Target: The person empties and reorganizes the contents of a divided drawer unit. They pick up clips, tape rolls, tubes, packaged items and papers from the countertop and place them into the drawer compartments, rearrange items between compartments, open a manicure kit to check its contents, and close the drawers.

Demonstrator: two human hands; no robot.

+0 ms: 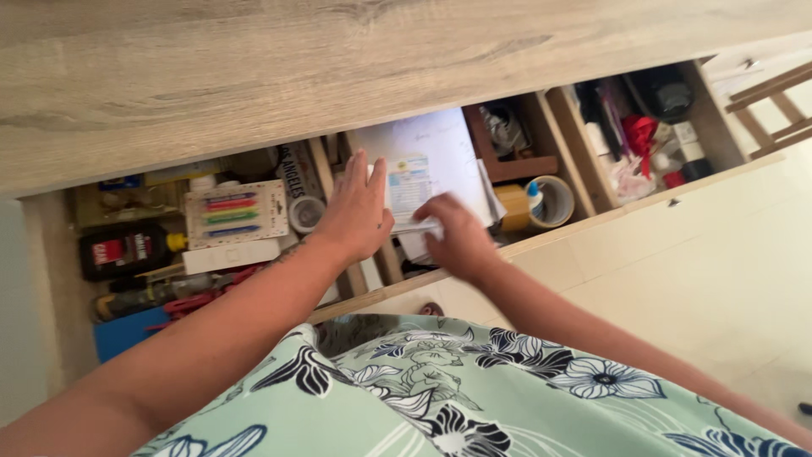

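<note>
Pale wood runs across the top of the view as a broad surface (pixel 254 76), and beneath it an open drawer (pixel 592 222) is pulled out over a light tiled floor (pixel 719 288). Wooden dividers split the drawer into compartments. The middle one holds a stack of white papers (pixel 440 152), with a printed slip (pixel 408 182) lying on top.

Both hands are in that middle compartment. The left hand (pixel 355 216) lies flat, palm down, its fingers (pixel 359 173) spread and straight, pressing on the left edge of the papers; it grips nothing. The right hand (pixel 461 237) is curled, knuckles up, at the near edge of the stack, and its fingers (pixel 436 211) appear to pinch the lower edge of a sheet, though motion blur makes the grip hard to confirm. Both forearms reach forward from the body over a green flowered garment (pixel 474 398), the left one long and nearly straight, the right bent inward at the wrist.

To sort these sheets cleanly, I judge it best to keep the flat hand steady as an anchor while the other lifts one edge at a time, so the pile does not slide.

Left of the papers sit a pack of coloured markers (pixel 227 213), a dark bottle (pixel 127 250) and a roll of tape (pixel 306 213). Right of them stands a wide tape roll (pixel 551 201) with a small glue bottle (pixel 534 196).
</note>
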